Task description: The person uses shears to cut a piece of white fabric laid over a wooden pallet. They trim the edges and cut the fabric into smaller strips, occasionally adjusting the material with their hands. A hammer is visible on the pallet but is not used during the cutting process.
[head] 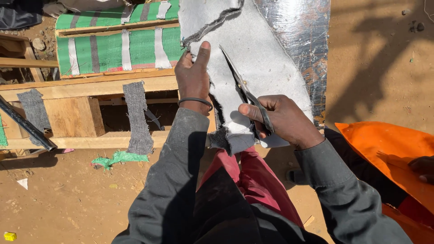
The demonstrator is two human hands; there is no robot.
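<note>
My left hand pinches the left edge of a large grey felt-like sheet with a shiny silver foil backing, thumb pointing up. My right hand grips a pair of dark metal scissors, whose blades point up and left into the sheet along a cut line. A cut strip of the grey material hangs loose on the left. The sheet's lower end rests over my lap, above red cloth.
A wooden frame with green striped webbing and grey fabric strips lies on the dirt to the left. A black pipe leans there. Another person in orange sits at the right.
</note>
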